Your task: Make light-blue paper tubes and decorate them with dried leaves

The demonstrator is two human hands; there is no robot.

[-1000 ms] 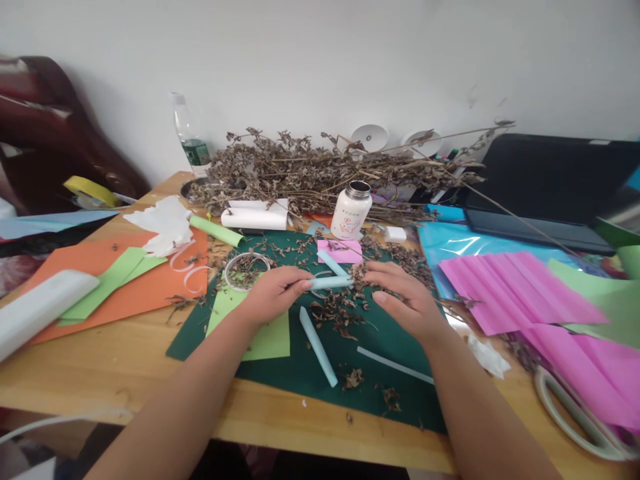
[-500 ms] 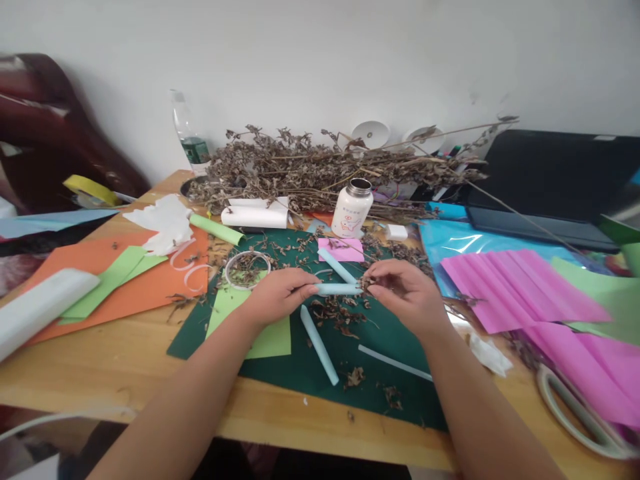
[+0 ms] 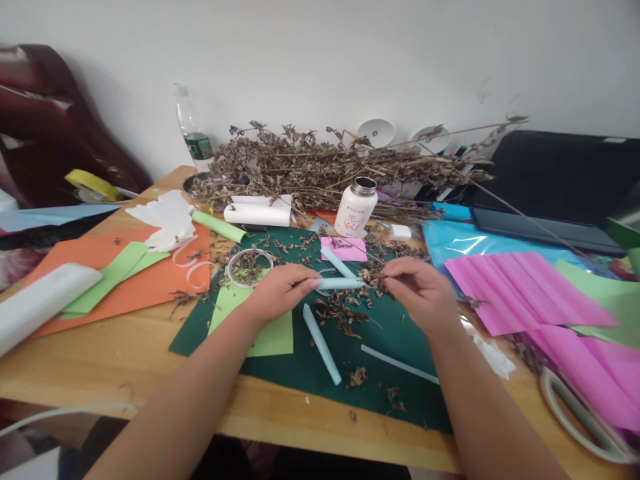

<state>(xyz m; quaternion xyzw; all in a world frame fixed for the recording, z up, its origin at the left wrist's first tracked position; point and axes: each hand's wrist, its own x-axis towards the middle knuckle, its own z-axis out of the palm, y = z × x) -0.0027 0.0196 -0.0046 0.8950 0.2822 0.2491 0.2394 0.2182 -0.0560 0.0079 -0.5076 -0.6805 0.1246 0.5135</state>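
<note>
My left hand (image 3: 280, 292) pinches one end of a pale blue rolled paper tube (image 3: 341, 283), held level above a dark green cutting mat (image 3: 380, 340). My right hand (image 3: 419, 293) is at the tube's other end, its fingertips pinched on a clump of dried brown leaves (image 3: 376, 279). More crumbled dried leaves (image 3: 343, 312) lie scattered on the mat just below the tube. A second blue tube (image 3: 321, 343) lies on the mat nearer me, and a third (image 3: 338, 261) lies behind the hands.
A heap of dried branches (image 3: 320, 167) fills the back of the wooden table. A white bottle (image 3: 355, 208), a tape ring (image 3: 249, 266), orange paper (image 3: 125, 280), green paper (image 3: 260, 327), pink folded paper (image 3: 520, 287) and a black laptop (image 3: 555, 180) surround the mat.
My right hand lifted off the leaf litter on the mat, closed its fingers on a clump of dried leaves and brought it to the tube's end. My left hand kept holding the tube.
</note>
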